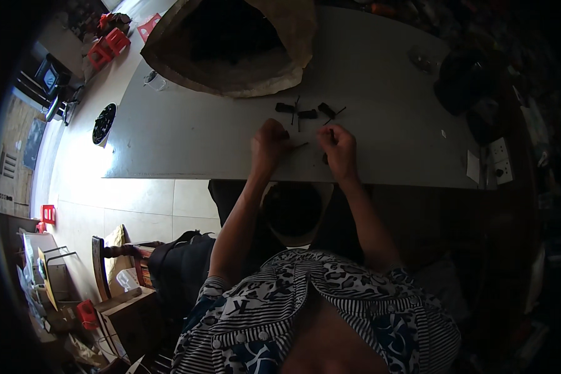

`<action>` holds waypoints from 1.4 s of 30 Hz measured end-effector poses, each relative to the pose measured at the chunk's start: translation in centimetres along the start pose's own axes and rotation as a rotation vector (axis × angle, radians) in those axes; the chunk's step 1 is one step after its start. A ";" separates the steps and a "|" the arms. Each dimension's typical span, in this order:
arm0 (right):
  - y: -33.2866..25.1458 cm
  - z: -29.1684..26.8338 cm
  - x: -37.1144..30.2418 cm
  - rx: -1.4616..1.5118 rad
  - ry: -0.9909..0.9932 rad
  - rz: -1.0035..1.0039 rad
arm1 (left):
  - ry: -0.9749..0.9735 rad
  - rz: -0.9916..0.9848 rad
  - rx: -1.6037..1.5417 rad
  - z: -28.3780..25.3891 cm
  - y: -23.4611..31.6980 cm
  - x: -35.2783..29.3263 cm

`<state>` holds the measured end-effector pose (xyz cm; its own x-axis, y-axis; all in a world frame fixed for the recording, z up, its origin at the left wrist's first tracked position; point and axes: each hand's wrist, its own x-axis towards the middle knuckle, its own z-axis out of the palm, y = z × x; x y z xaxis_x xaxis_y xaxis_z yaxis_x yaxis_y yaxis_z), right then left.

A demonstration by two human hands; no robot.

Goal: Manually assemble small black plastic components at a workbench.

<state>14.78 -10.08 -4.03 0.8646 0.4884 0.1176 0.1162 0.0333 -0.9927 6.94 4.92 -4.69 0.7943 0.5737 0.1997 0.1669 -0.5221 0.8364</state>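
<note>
Both my hands are over the near part of the grey table (206,146). My left hand (270,146) is closed, and a small dark part with a thin stem (300,146) sticks out from its fingertips toward the right. My right hand (341,151) is closed too, pinching a small black piece (331,136) whose exact kind I cannot make out. Just beyond my fingers lie several small black parts with thin stems, among them a left one (283,108), a middle one (307,115) and a right one (326,110).
A large brown paper sack (237,84) with dark contents lies open at the table's far side. Below the table edge, between my legs, stands a round bucket (291,241) with a dark inside. A black bucket (105,123) is on the floor at left; cardboard boxes (131,318) stand lower left.
</note>
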 end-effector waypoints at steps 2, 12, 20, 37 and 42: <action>-0.3 0.7 -0.7 -0.007 0.056 -0.007 | -0.126 -0.150 -0.606 -0.8 0.3 -0.8; -2.4 0.8 -2.0 0.483 -0.362 -0.007 | -0.218 -0.176 -0.678 -4.3 4.5 -3.2; -3.7 0.4 -1.9 0.385 -0.488 0.070 | -0.239 -0.007 -0.545 -4.5 5.4 -4.0; -3.1 2.9 -4.2 0.812 -0.431 0.383 | 0.142 0.377 -0.139 -3.9 6.3 -7.0; -4.3 2.5 -4.3 0.519 -0.389 0.140 | -0.174 -0.091 -0.623 -5.2 4.8 -5.4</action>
<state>9.37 -10.10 -0.31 0.6039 0.7944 0.0648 -0.3185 0.3151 -0.8940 0.40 2.59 0.95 0.8845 0.4610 0.0719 -0.0903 0.0178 0.9958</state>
